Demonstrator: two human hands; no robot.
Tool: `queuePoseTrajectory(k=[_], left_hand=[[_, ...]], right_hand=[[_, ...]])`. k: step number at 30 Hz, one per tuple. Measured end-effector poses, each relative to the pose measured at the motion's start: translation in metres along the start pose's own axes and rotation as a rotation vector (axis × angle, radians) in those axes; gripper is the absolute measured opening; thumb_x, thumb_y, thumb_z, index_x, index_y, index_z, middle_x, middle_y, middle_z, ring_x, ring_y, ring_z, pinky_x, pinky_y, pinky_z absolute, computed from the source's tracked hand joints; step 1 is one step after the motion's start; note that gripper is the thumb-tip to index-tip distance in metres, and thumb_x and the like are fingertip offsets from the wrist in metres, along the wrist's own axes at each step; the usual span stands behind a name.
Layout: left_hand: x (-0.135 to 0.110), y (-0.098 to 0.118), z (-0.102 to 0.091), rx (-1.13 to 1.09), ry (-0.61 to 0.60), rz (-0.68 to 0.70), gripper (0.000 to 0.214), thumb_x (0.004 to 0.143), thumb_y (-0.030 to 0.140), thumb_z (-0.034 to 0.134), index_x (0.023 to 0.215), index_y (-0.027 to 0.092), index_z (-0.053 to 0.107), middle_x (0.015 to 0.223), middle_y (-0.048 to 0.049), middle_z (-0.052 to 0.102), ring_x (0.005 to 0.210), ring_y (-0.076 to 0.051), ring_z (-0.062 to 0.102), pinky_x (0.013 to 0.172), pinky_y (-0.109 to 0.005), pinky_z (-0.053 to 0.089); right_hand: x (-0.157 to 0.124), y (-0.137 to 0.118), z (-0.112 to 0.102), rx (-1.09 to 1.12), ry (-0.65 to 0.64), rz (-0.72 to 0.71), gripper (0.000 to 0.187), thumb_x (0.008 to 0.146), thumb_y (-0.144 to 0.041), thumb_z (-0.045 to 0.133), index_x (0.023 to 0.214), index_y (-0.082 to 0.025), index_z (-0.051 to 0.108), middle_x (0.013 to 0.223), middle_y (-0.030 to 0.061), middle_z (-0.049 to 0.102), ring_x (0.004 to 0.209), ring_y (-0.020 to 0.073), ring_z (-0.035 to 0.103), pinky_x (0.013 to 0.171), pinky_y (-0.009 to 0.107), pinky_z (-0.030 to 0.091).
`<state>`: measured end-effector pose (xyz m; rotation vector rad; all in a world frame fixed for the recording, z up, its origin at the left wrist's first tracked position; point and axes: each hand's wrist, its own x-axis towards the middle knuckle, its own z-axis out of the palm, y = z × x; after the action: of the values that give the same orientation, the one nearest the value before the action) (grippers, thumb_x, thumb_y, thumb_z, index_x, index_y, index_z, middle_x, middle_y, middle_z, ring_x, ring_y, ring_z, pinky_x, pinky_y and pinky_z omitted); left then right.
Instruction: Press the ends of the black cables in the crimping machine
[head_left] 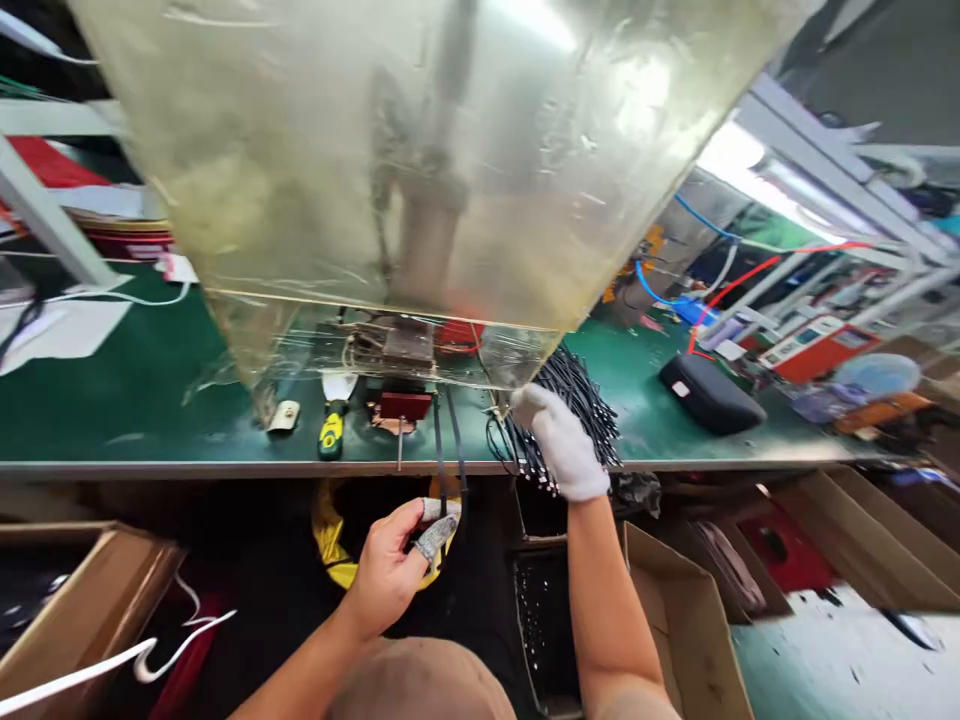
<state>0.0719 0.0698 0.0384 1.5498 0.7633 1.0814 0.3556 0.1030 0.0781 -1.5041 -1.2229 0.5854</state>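
My left hand [390, 565], with grey fabric covers on thumb and forefinger, pinches a thin black cable [441, 440] below the bench edge. Two dark strands run up from there, beside a small fixture with a dark red block [405, 405]. My right hand [559, 440] wears a white glove and lies over a large bundle of black cables [581, 400]. Its fingers look curled close to the lower corner of the clear plastic shield [300, 230]; what they hold, if anything, is hidden. A scraper with a yellow-green handle [331, 430] lies left of the fixture.
The yellowed shield hangs over the green bench [150, 400]. A black case [711, 392] and an orange-and-white device [817, 348] are on the right. Below the edge are a yellow-rimmed container [330, 545] and cardboard boxes [694, 620]. A white cord [112, 660] crosses the lower left.
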Motion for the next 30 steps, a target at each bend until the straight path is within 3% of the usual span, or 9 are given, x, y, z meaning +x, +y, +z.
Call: queuePoseTrajectory(k=[3,5,8,12,17,19,22,25,30], left_hand=[[0.004,-0.006,-0.006,0.078,0.074,0.021,0.014,0.086,0.026,0.059,0.079,0.02,0.071,0.083,-0.0074,0.074,0.079,-0.022,0.071,0.076,-0.031,0.06],[0.01,-0.01,-0.01,0.158,0.139,0.092,0.012,0.084,0.022,0.058,0.077,0.021,0.067,0.085,-0.008,0.073,0.083,-0.022,0.07,0.078,-0.032,0.059],[0.018,-0.017,-0.016,0.264,0.198,0.159,0.016,0.08,0.016,0.053,0.082,0.021,0.067,0.089,-0.0087,0.073,0.087,-0.023,0.069,0.083,-0.034,0.058],[0.019,-0.038,-0.023,0.361,0.196,0.057,0.022,0.08,0.014,0.05,0.093,0.02,0.067,0.096,-0.0094,0.073,0.09,-0.023,0.071,0.083,-0.036,0.059],[0.005,-0.062,-0.037,0.443,0.208,-0.053,0.03,0.073,0.013,0.05,0.099,0.02,0.065,0.098,-0.0079,0.07,0.086,-0.022,0.073,0.077,-0.036,0.06],[0.001,-0.061,-0.043,0.457,0.218,-0.061,0.032,0.071,0.015,0.05,0.099,0.021,0.065,0.094,-0.0065,0.071,0.083,-0.022,0.073,0.076,-0.036,0.061],[-0.001,-0.049,-0.048,0.474,0.244,-0.03,0.034,0.07,0.017,0.048,0.099,0.021,0.066,0.089,-0.0054,0.072,0.081,-0.022,0.074,0.077,-0.036,0.062],[0.0,-0.036,-0.051,0.516,0.306,0.021,0.03,0.073,0.02,0.048,0.096,0.02,0.067,0.087,-0.0065,0.073,0.08,-0.022,0.074,0.078,-0.036,0.063],[-0.003,-0.027,-0.058,0.537,0.377,0.048,0.033,0.077,0.022,0.051,0.103,0.021,0.069,0.09,-0.0068,0.077,0.079,-0.022,0.075,0.077,-0.034,0.063]], right_hand=[[-0.055,0.01,0.051,0.192,-0.507,0.052,0.054,0.077,-0.048,0.083,0.123,-0.024,0.07,0.11,0.0088,0.073,0.107,0.0293,0.067,0.097,0.047,0.053],[-0.083,0.012,0.083,0.144,-0.656,0.077,0.044,0.079,-0.047,0.081,0.116,-0.024,0.073,0.104,0.0059,0.074,0.1,0.0279,0.067,0.095,0.044,0.053],[-0.099,0.011,0.115,0.081,-0.629,0.136,0.029,0.09,-0.049,0.068,0.104,-0.024,0.076,0.091,0.0036,0.074,0.091,0.0245,0.066,0.091,0.04,0.052],[-0.104,0.022,0.131,0.307,-0.636,0.327,0.043,0.088,-0.063,0.069,0.089,-0.02,0.073,0.079,0.0044,0.07,0.076,0.0217,0.064,0.077,0.036,0.055],[-0.136,0.049,0.14,0.759,-0.699,0.715,0.065,0.071,-0.068,0.084,0.106,-0.015,0.07,0.085,0.0086,0.071,0.063,0.0185,0.066,0.066,0.038,0.058],[-0.143,0.051,0.14,0.829,-0.69,0.785,0.067,0.07,-0.064,0.087,0.11,-0.013,0.069,0.086,0.009,0.071,0.063,0.0172,0.067,0.066,0.038,0.059],[-0.129,0.04,0.142,0.852,-0.671,0.769,0.056,0.076,-0.057,0.087,0.105,-0.013,0.068,0.083,0.0075,0.071,0.064,0.0157,0.068,0.068,0.035,0.059],[-0.093,0.018,0.149,0.896,-0.637,0.707,0.049,0.081,-0.055,0.084,0.101,-0.014,0.065,0.078,0.0042,0.068,0.062,0.0142,0.065,0.065,0.031,0.058],[-0.036,-0.017,0.165,1.047,-0.684,0.681,0.035,0.088,-0.045,0.078,0.087,-0.019,0.055,0.064,-0.0044,0.055,0.05,0.0093,0.047,0.054,0.026,0.05]])
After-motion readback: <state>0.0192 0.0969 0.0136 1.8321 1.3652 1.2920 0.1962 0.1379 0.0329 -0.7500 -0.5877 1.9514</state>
